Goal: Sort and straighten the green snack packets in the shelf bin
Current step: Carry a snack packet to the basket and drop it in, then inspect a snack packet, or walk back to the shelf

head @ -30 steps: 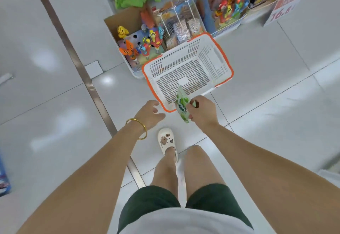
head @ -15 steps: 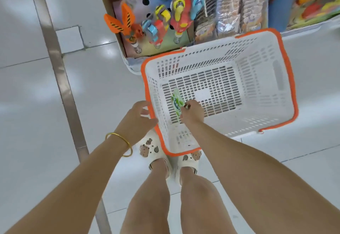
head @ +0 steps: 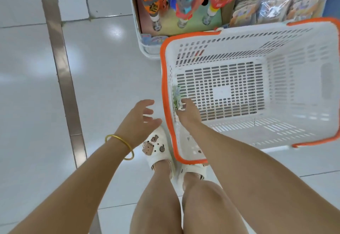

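Hovering over the pale tiled floor (head: pixel 103 79), the left hand (head: pixel 139 118) spreads its fingers loosely and holds nothing, just left of the orange-rimmed white slotted plastic basket (head: pixel 165 94). Inside the basket, the right hand (head: pixel 188 113) pinches the lower end of a small green snack packet (head: pixel 177 96), which stands against the left wall.

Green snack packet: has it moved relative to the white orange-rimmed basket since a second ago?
Yes. From above the near rim of the white plastic basket, the green snack packet went down inside, beside its left wall.
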`<state>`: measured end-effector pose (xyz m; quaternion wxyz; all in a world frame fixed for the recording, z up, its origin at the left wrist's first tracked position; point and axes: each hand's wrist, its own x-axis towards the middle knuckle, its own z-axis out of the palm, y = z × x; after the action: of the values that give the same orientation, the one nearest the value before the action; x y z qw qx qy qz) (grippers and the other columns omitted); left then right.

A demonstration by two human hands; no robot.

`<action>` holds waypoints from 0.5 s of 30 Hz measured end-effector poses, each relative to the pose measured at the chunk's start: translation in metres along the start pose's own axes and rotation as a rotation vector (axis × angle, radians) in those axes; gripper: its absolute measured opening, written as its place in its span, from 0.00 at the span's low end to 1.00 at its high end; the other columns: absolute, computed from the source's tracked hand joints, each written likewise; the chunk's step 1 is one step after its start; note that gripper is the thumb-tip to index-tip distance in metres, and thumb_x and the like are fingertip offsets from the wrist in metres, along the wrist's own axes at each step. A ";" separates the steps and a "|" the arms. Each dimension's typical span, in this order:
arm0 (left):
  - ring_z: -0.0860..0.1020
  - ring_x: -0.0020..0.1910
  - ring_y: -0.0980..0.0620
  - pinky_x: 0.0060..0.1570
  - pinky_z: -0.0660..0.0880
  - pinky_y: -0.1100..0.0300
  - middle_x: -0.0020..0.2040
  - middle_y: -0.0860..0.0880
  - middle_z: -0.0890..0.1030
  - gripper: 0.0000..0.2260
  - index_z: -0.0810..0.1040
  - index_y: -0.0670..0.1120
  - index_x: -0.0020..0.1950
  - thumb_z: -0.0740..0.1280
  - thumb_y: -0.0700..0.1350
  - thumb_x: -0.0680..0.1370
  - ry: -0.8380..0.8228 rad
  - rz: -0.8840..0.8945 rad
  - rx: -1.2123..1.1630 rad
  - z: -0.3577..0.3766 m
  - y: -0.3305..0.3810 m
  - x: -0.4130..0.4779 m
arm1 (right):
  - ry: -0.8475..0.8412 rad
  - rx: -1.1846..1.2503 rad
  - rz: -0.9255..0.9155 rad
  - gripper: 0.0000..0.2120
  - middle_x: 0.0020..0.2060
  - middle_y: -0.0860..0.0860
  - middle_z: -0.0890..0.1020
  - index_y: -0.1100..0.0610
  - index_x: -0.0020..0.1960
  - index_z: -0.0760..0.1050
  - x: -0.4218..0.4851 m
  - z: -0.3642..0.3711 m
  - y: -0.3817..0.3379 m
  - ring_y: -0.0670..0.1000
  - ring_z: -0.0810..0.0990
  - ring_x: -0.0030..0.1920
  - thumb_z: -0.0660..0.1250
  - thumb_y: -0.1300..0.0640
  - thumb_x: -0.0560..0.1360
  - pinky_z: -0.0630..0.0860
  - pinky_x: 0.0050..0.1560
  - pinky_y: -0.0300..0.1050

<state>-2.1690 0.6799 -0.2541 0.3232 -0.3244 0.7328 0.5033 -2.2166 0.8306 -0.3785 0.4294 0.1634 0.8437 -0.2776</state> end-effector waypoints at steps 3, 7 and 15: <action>0.77 0.50 0.52 0.35 0.70 0.68 0.58 0.50 0.72 0.23 0.66 0.51 0.69 0.67 0.41 0.76 0.000 -0.085 -0.052 -0.005 0.006 -0.031 | 0.018 -0.059 -0.098 0.21 0.63 0.49 0.74 0.48 0.69 0.65 -0.045 -0.024 -0.009 0.51 0.77 0.57 0.62 0.55 0.77 0.76 0.53 0.49; 0.77 0.52 0.48 0.40 0.73 0.64 0.57 0.48 0.72 0.24 0.66 0.50 0.69 0.67 0.41 0.75 0.009 -0.154 -0.130 -0.017 0.016 -0.099 | -0.083 -0.213 -0.210 0.23 0.64 0.48 0.73 0.48 0.70 0.65 -0.133 -0.053 -0.032 0.49 0.75 0.61 0.63 0.54 0.76 0.73 0.58 0.48; 0.74 0.53 0.50 0.51 0.68 0.62 0.58 0.48 0.72 0.21 0.68 0.47 0.67 0.68 0.39 0.75 0.172 -0.276 -0.443 -0.035 0.006 -0.281 | -0.569 -0.854 -0.472 0.22 0.59 0.53 0.76 0.53 0.68 0.66 -0.311 -0.078 -0.093 0.53 0.75 0.54 0.61 0.50 0.76 0.72 0.54 0.48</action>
<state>-2.0162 0.6904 -0.0159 0.2465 -0.5254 0.5786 0.5731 -2.1341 0.7929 -0.0578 0.5942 -0.2995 0.7457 -0.0332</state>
